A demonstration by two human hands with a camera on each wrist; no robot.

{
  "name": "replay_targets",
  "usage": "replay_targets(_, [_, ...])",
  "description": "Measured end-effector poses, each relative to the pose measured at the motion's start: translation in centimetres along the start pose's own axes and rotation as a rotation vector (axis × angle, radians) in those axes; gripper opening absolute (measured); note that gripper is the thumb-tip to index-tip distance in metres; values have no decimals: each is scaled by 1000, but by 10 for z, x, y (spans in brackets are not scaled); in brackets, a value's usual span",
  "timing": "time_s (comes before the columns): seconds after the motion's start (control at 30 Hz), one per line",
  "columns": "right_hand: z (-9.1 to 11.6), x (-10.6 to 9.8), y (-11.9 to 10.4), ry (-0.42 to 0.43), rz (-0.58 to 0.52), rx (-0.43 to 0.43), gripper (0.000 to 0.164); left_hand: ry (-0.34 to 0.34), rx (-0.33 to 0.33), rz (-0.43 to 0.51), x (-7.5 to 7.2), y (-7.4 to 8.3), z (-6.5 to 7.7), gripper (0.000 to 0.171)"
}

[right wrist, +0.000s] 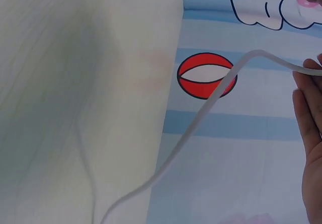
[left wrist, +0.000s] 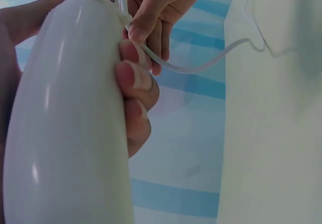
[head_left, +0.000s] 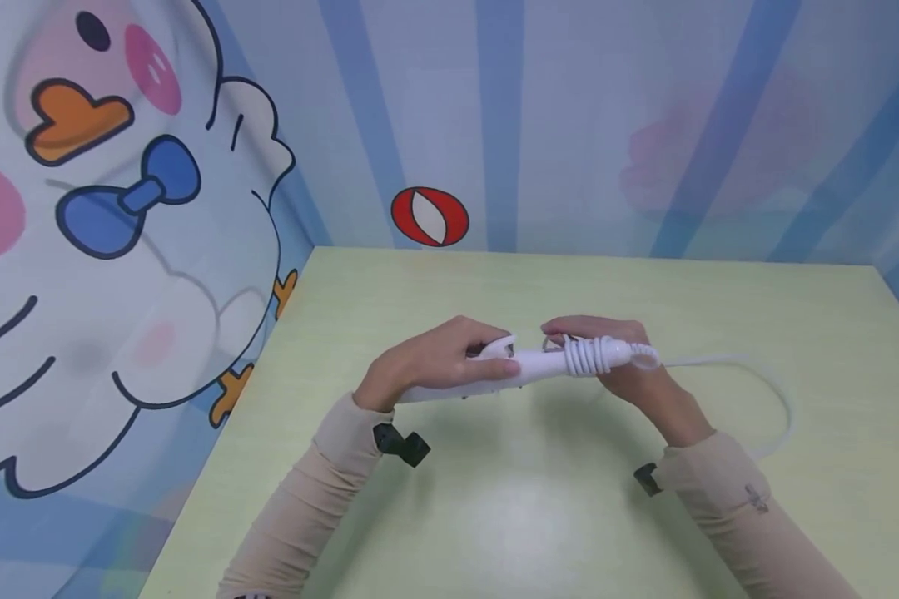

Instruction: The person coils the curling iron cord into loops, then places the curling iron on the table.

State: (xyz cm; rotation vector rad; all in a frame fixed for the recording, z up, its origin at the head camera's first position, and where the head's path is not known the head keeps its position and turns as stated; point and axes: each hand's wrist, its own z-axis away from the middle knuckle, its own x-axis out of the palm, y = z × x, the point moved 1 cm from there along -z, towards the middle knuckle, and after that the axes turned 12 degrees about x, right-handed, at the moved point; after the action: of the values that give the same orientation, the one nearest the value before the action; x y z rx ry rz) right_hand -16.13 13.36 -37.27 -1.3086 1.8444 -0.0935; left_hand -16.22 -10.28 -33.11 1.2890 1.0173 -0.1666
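My left hand [head_left: 430,356] grips a long white appliance that looks like a curling iron [head_left: 543,364], its fingers wrapped round the glossy body [left wrist: 70,113] in the left wrist view. A small raised lever [head_left: 502,344] stands near the thumb. White cord [head_left: 592,356] is wound in several turns round the narrower right end. At that end my right hand [head_left: 637,384] is partly hidden behind the coils. Between its thumb and fingers it pinches the loose cord [left wrist: 193,69], seen in the left wrist view. The appliance is held above the table, nearly level.
A loop of cord [head_left: 787,408] trails right of my right forearm towards the pale yellow-green table [head_left: 517,516]. Behind stands a striped blue wall [head_left: 592,125] with a red-and-white ball print [head_left: 430,216]. A large cartoon bird print [head_left: 142,316] covers the left wall.
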Motion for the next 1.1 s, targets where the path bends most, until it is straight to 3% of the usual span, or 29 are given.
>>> replay_targets(0.1, [-6, -5, -9, -34, -104, -70, 23, -52, 19, 11, -2, 6, -1, 21])
replay_targets(0.23, [-10, -10, -20, -126, -263, -84, 25, -114, 49, 63, 2, 11, 1, 21])
replay_targets(0.3, [-12, -9, -21, -132, -283, -107, 25, -123, 54, 87, 3, 13, 2, 19])
replay_targets(0.5, [-16, -4, -4, -122, -96, -127, 28, -173, 45, 104, 6, 12, 3, 20])
replay_targets(0.63, [-17, -11, 6, -136, 63, -118, 34, -190, -45, 44, 7, 7, 3, 24])
replay_targets(0.73, [-20, -18, 9, -151, 160, -145, 37, -195, -126, -21, 7, 2, 3, 28])
replay_targets(0.93, [-24, -25, 11, -224, 300, -186, 26, -214, -239, -181, 10, -7, 1, 35])
replay_targets(1.1, [-24, -25, 11, -258, 374, -184, 18, -192, -325, -361, 13, -4, -3, 36])
